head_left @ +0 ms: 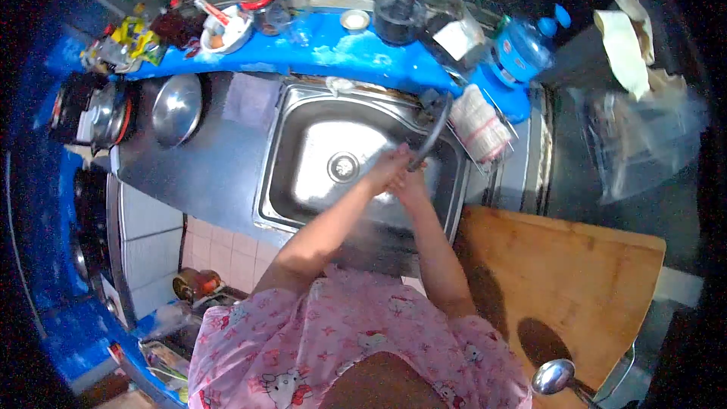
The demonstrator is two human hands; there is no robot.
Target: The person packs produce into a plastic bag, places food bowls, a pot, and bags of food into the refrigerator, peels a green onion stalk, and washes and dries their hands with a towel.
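My left hand (385,172) and my right hand (411,184) are brought together over the right part of a stainless steel sink (310,144). They touch each other just below the end of a curved faucet (435,136). The fingers overlap and look blurred, so how far they are closed is unclear. No object shows between them. Beneath and to the left of my hands lies the round drain (344,167). Whether water runs from the spout is hard to see.
A folded cloth (481,125) lies right of the faucet. A wooden cutting board (560,280) is at the right, with a metal ladle (553,376) near it. A metal lid (177,110) and a grey cloth (251,98) lie left. Jars and a blue bottle (522,49) line the blue ledge (341,49).
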